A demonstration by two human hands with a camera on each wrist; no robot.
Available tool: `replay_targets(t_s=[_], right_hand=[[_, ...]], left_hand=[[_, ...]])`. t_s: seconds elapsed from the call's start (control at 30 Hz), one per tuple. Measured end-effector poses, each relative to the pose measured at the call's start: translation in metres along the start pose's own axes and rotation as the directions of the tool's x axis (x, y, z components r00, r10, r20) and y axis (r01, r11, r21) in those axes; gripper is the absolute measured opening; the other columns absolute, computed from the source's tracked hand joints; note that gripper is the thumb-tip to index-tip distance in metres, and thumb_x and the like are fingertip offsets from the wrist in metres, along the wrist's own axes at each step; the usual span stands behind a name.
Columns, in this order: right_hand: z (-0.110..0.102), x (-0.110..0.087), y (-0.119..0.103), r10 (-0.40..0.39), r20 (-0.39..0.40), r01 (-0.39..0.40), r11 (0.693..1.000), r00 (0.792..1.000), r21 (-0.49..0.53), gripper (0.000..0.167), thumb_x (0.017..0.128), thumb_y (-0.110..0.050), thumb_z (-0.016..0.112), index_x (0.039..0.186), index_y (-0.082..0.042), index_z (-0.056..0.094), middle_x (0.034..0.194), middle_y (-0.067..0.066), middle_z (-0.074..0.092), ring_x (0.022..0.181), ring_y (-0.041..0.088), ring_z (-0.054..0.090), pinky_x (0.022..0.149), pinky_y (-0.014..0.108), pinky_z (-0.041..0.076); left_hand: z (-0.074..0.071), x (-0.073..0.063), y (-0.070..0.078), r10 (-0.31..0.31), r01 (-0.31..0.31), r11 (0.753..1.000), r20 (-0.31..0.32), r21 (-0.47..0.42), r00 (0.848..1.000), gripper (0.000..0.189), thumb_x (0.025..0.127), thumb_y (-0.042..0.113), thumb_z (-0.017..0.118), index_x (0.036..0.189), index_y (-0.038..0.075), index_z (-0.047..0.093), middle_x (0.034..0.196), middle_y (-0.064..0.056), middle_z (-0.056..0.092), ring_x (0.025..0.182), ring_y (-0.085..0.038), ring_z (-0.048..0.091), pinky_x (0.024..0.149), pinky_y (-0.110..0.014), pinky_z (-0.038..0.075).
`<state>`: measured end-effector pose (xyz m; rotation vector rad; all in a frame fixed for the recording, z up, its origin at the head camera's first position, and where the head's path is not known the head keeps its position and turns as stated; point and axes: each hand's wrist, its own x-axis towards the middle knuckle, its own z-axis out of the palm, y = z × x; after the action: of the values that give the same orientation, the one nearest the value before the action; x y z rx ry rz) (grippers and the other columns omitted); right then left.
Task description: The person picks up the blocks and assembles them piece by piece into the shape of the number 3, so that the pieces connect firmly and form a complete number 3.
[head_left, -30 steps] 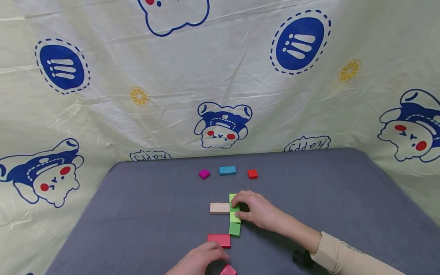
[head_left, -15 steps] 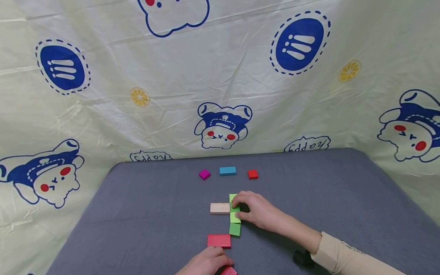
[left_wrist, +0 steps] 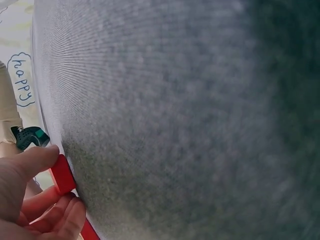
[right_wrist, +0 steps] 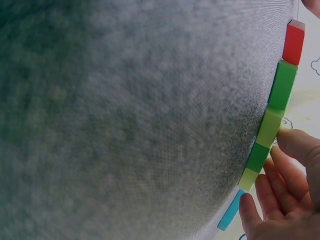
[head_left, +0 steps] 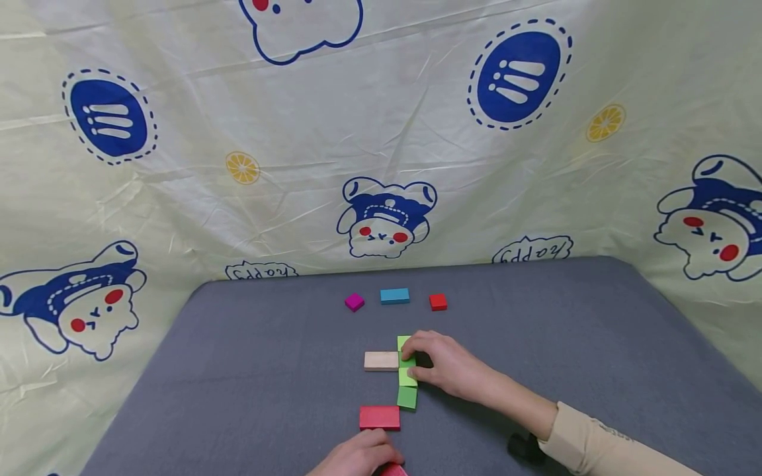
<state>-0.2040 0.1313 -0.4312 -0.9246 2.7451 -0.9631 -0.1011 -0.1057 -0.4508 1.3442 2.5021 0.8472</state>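
My left hand [head_left: 360, 455] pinches a small red block [left_wrist: 63, 175] at the near edge of the head view. Just beyond it lies a flat red rectangular block [head_left: 380, 418]. Dark and light green blocks form a row reaching away from me, the nearest a slightly turned dark green block [head_left: 407, 397]. My right hand [head_left: 443, 362] rests at this row, thumb touching a light green block [right_wrist: 270, 127] and index finger over the dark green one beyond, partly hiding them. A pale wooden block [head_left: 381, 361] meets the row from the left.
Farther back on the grey cloth-covered table [head_left: 268, 370] stand a magenta block [head_left: 354, 302], a blue block [head_left: 395, 296] and a bright red block [head_left: 438, 302]. A printed curtain [head_left: 297, 132] hangs behind the table's far edge. A black device [head_left: 525, 448] sits beneath the right wrist.
My left hand has shifted right and closed on the small red block, which has moved slightly toward me. My right hand and the green row have stayed in place.
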Motion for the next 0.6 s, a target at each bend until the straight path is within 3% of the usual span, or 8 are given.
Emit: replay_targets(t_s=[0.13, 0.3, 0.37, 0.47, 0.57, 0.6], right_hand=[[0.001, 0.000, 0.000, -0.009, -0.004, 0.009, 1.000, 1.000, -0.002, 0.017, 0.087, -0.014, 0.075, 0.102, -0.019, 0.069, 0.109, -0.011, 0.060, 0.110, 0.017, 0.055, 0.093, 0.045, 0.045], [0.001, 0.001, 0.001, -0.010, -0.003, 0.010, 1.000, 1.000, -0.005, 0.018, 0.087, -0.014, 0.076, 0.102, -0.019, 0.069, 0.108, -0.011, 0.060, 0.109, 0.017, 0.055, 0.093, 0.044, 0.046], [0.001, 0.001, 0.002, -0.004, 0.001, 0.004, 1.000, 1.000, -0.001, 0.018, 0.087, -0.014, 0.076, 0.103, -0.018, 0.069, 0.108, -0.011, 0.060, 0.109, 0.017, 0.055, 0.093, 0.044, 0.046], [0.001, 0.001, 0.002, 0.009, 0.008, -0.009, 1.000, 1.000, 0.008, 0.018, 0.087, -0.014, 0.075, 0.104, -0.018, 0.069, 0.108, -0.010, 0.060, 0.107, 0.016, 0.055, 0.093, 0.044, 0.046], [0.001, 0.001, 0.002, 0.018, 0.011, -0.018, 1.000, 1.000, 0.010, 0.019, 0.087, -0.014, 0.075, 0.104, -0.019, 0.069, 0.108, -0.010, 0.059, 0.106, 0.015, 0.054, 0.093, 0.044, 0.046], [0.001, 0.001, 0.002, 0.017, 0.010, -0.017, 1.000, 1.000, 0.007, 0.019, 0.087, -0.014, 0.076, 0.104, -0.019, 0.069, 0.108, -0.010, 0.060, 0.106, 0.016, 0.054, 0.093, 0.044, 0.046]], left_hand=[[-0.005, -0.003, 0.004, -0.075, 0.076, 0.992, 0.021, -0.097, 0.997, 0.017, 0.095, 0.019, 0.066, 0.108, 0.009, 0.069, 0.098, 0.011, 0.055, 0.084, 0.007, 0.049, 0.071, -0.011, 0.043], [-0.015, -0.006, 0.008, -0.147, 0.148, 0.965, 0.019, -0.218, 0.989, 0.024, 0.092, 0.015, 0.068, 0.114, 0.007, 0.066, 0.103, 0.010, 0.054, 0.076, 0.007, 0.048, 0.066, -0.014, 0.045], [-0.012, -0.008, -0.001, -0.167, 0.164, 0.949, 0.010, -0.270, 0.986, 0.027, 0.093, 0.021, 0.069, 0.118, 0.011, 0.066, 0.107, 0.011, 0.053, 0.074, 0.006, 0.048, 0.064, -0.016, 0.046], [-0.020, -0.011, -0.001, -0.245, 0.233, 0.918, 0.005, -0.322, 0.970, 0.033, 0.091, 0.023, 0.072, 0.121, 0.013, 0.065, 0.110, 0.012, 0.052, 0.074, 0.003, 0.049, 0.063, -0.018, 0.047], [-0.028, -0.011, 0.000, -0.302, 0.280, 0.907, -0.022, -0.314, 0.953, 0.035, 0.090, 0.022, 0.073, 0.123, 0.016, 0.065, 0.112, 0.014, 0.051, 0.082, 0.002, 0.051, 0.067, -0.019, 0.048], [-0.037, -0.010, 0.009, -0.322, 0.296, 0.904, -0.034, -0.309, 0.946, 0.036, 0.088, 0.018, 0.075, 0.123, 0.013, 0.065, 0.110, 0.013, 0.052, 0.083, 0.001, 0.051, 0.069, -0.020, 0.048]])
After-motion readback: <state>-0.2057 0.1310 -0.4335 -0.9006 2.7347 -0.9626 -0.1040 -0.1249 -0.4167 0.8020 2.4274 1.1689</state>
